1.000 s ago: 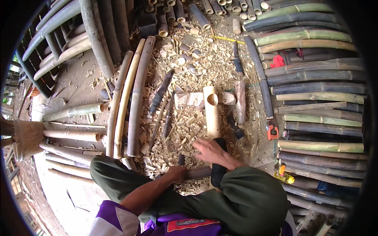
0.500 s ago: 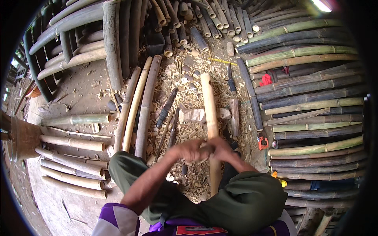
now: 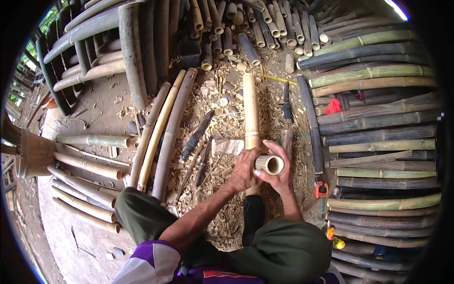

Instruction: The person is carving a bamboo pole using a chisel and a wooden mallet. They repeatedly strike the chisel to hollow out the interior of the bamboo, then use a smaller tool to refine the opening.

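A pale peeled bamboo pole (image 3: 251,111) runs lengthwise in front of me, its near end by my dark shoe (image 3: 254,217). My left hand (image 3: 242,171) is closed over the pole's near part. Against that spot lies a short bamboo tube (image 3: 261,163), crosswise, its hollow round end turned up and to the right. My right hand (image 3: 282,173) wraps this tube, thumb below the opening and fingers above. The tube's left end is hidden behind my left fingers, so I cannot tell whether it sits in the pole or only touches it.
A wooden block (image 3: 227,146) lies beside the pole among shavings. Left of it are a dark-handled knife (image 3: 193,142) and bamboo poles (image 3: 172,128). A second blade (image 3: 286,105) lies right, near an orange tool (image 3: 321,189). Stacked bamboo (image 3: 378,142) lines the right side.
My hands, blurred before, have moved slightly right and are steadier. The tube's open end has come into view. A notch near the pole's far end no longer shows.
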Available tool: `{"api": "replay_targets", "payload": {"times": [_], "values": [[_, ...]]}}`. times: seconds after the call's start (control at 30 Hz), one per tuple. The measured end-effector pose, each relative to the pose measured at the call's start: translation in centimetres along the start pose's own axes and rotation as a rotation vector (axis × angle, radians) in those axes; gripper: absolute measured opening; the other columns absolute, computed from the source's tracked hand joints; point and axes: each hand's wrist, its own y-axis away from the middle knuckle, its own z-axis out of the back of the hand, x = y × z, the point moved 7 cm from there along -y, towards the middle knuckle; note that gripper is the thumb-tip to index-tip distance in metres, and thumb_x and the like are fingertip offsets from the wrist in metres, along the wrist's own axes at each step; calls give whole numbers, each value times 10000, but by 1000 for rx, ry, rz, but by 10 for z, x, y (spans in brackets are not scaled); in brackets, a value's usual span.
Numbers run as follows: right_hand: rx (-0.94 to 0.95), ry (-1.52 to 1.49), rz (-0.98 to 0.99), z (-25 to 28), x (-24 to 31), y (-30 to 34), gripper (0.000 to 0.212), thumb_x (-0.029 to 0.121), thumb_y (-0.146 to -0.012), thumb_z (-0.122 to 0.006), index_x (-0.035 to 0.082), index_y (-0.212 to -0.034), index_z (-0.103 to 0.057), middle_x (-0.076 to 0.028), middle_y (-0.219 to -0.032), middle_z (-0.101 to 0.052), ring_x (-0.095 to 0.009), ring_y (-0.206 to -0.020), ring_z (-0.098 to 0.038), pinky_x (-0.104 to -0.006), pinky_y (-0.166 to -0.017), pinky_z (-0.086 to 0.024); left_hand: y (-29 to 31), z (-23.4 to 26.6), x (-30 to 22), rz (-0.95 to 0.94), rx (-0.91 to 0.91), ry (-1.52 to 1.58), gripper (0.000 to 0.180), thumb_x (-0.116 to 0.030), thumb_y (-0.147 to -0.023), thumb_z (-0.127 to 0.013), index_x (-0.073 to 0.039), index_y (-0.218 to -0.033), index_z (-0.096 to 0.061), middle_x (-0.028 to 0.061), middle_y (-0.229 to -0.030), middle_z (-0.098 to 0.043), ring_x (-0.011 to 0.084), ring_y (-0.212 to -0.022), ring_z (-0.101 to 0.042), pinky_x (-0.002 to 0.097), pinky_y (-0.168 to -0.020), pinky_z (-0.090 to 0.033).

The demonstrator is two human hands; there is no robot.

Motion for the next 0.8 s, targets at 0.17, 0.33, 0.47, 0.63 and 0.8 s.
{"api": "replay_targets", "payload": {"times": [0.17, 0.33, 0.47, 0.63, 0.8], "values": [[-19, -55, 6, -6, -8, 3, 368, 122, -705, -777, 67, -1022, -599, -84, -987, -672, -186, -933, -669, -359, -853, -553, -5, -24, 15, 60, -193, 453, 496, -213, -739, -801, -44, -1168, -620, 123, -1141, -664, 254, -1050, -659, 375, -922, -549], [-29, -93, -55, -2, -2, 11, 405, 62, -647, -787, 58, -1006, -599, -81, -995, -661, -188, -946, -653, -346, -868, -521, 3, -17, 11, 212, -168, 282, 446, -254, -716, -800, -24, -1064, -644, 117, -1018, -688, 248, -934, -696, 371, -822, -562], [11, -56, -104, 7, -9, 1, 405, 52, -646, -788, 55, -1002, -595, -89, -1007, -662, -182, -944, -652, -337, -859, -510, -5, -19, 11, 231, -191, 308, 397, -246, -729, -776, -17, -1024, -642, 117, -970, -680, 238, -870, -690, 371, -790, -556], [27, -107, -120, 11, 2, 9, 403, 59, -656, -779, 35, -1014, -597, -102, -1020, -657, -198, -986, -647, -346, -892, -506, 4, -23, 5, 359, -155, 331, 383, -220, -762, -732, 2, -1063, -648, 132, -998, -692, 218, -879, -694, 359, -769, -572], [3, -114, -123, 24, -4, -3, 412, 77, -634, -788, 32, -999, -601, -93, -1005, -652, -190, -965, -649, -337, -876, -512, -15, -24, -4, 343, -105, 240, 421, -234, -753, -740, 1, -1088, -641, 150, -1020, -701, 254, -928, -704, 376, -825, -571]]}}
